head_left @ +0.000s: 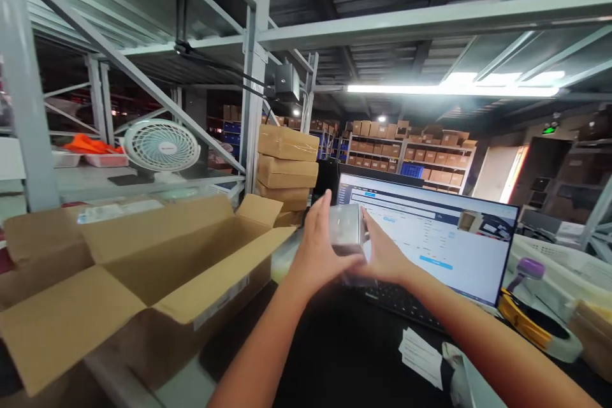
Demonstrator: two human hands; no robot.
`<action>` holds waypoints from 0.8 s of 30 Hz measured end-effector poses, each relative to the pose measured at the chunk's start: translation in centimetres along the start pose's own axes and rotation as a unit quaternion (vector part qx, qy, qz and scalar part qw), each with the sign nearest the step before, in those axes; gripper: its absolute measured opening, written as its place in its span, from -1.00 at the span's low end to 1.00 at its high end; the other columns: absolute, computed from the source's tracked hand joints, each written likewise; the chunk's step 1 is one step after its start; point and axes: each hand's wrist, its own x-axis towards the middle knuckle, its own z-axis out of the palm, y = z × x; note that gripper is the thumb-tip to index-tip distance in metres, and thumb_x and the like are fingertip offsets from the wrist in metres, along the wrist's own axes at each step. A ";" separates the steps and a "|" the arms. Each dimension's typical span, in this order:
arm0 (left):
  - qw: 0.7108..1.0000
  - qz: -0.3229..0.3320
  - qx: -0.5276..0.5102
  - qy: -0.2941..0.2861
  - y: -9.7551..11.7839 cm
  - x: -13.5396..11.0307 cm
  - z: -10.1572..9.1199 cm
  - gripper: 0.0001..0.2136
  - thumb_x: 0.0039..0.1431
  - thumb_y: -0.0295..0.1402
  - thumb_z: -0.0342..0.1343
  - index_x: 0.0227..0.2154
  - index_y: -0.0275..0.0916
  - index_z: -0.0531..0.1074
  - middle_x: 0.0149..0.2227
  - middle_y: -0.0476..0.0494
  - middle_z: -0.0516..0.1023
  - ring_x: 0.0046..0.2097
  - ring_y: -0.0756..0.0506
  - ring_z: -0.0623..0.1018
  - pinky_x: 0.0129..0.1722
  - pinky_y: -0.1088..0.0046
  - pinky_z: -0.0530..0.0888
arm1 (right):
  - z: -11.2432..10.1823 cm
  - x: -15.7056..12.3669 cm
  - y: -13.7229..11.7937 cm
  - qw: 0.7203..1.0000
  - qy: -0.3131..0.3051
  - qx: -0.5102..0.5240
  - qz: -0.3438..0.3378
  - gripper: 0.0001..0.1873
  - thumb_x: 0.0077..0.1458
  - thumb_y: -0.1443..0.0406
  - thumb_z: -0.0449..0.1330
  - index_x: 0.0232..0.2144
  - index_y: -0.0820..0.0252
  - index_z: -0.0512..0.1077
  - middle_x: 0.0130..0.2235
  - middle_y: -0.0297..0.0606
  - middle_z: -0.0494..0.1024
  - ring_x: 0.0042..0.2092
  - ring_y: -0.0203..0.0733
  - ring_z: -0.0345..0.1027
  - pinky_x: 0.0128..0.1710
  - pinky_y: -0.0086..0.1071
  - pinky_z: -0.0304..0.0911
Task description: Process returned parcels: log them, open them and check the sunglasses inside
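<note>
A small silvery-grey box (pixel 346 228) is held up in front of the monitor (pixel 401 236), between both hands. My left hand (pixel 315 248) grips its left side, fingers pointing up and thumb along the bottom. On its right side, my right hand (pixel 382 252) closes round it, with some fingers hidden behind the box. Below the hands lie a dark keyboard (pixel 406 305) and a black mat (pixel 329 357). To the left stands a large open cardboard box (pixel 201 284) with its flaps spread; its bottom is out of sight.
Stacked cartons (pixel 287 169) stand behind the open box, beside a metal rack post (pixel 255 76). A pale fan (pixel 161 146) sits on the left shelf. At right are white label slips (pixel 421 357), a yellow tape dispenser (pixel 526 319) and a white basket (pixel 549 255).
</note>
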 end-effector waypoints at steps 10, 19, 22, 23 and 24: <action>0.878 0.130 -0.060 0.456 -1.3 -1.2 -4.2 -0.57 0.07 -0.39 0.17 0.02 -0.16 0.26 0.02 -0.21 0.37 0.09 -0.20 0.45 0.11 0.03 0.44 | 0.8 13.6 -5.6 0.971 0.102 0.081 0.202 -0.02 -0.51 0.03 0.53 0.03 0.12 0.36 0.00 -0.09 0.51 0.00 0.12 0.38 0.03 0.00 0.30; 0.855 0.162 -0.022 0.491 -1.0 -1.9 -4.7 -0.61 -0.12 -0.43 0.17 -0.14 -0.19 0.32 -0.12 -0.15 0.40 -0.13 -0.17 0.49 -0.13 0.15 0.50 | 3.8 17.8 -10.2 0.672 0.098 0.691 0.248 -0.55 0.11 -0.07 0.13 -0.17 0.14 0.36 -0.30 -0.24 0.52 -0.18 -0.09 0.47 -0.10 0.02 0.47; 0.857 0.197 0.001 0.476 -0.1 -2.7 -4.3 -0.60 -0.17 -0.47 0.13 -0.17 -0.16 0.30 -0.16 -0.12 0.39 -0.20 -0.16 0.50 -0.25 0.21 0.52 | 6.8 18.8 -11.4 0.636 0.179 0.719 0.214 -0.43 0.25 -0.15 -0.16 -0.11 0.16 0.31 -0.24 -0.19 0.50 -0.08 -0.08 0.47 -0.06 0.03 0.46; 0.863 0.191 -0.005 0.467 0.2 -2.9 -4.2 -0.60 -0.16 -0.48 0.12 -0.17 -0.16 0.29 -0.16 -0.12 0.39 -0.20 -0.16 0.50 -0.26 0.21 0.53 | 7.6 19.3 -11.5 0.660 0.212 0.693 0.197 -0.42 0.29 -0.13 -0.24 -0.08 0.16 0.30 -0.21 -0.18 0.50 -0.03 -0.10 0.45 -0.03 0.02 0.44; 0.871 0.182 -0.012 0.456 0.4 -3.1 -4.1 -0.61 -0.14 -0.49 0.11 -0.16 -0.15 0.29 -0.14 -0.14 0.39 -0.19 -0.16 0.49 -0.25 0.19 0.54 | 8.2 19.8 -11.5 0.684 0.240 0.663 0.184 -0.42 0.33 -0.08 -0.28 -0.04 0.16 0.30 -0.18 -0.18 0.50 0.02 -0.11 0.43 -0.01 0.00 0.43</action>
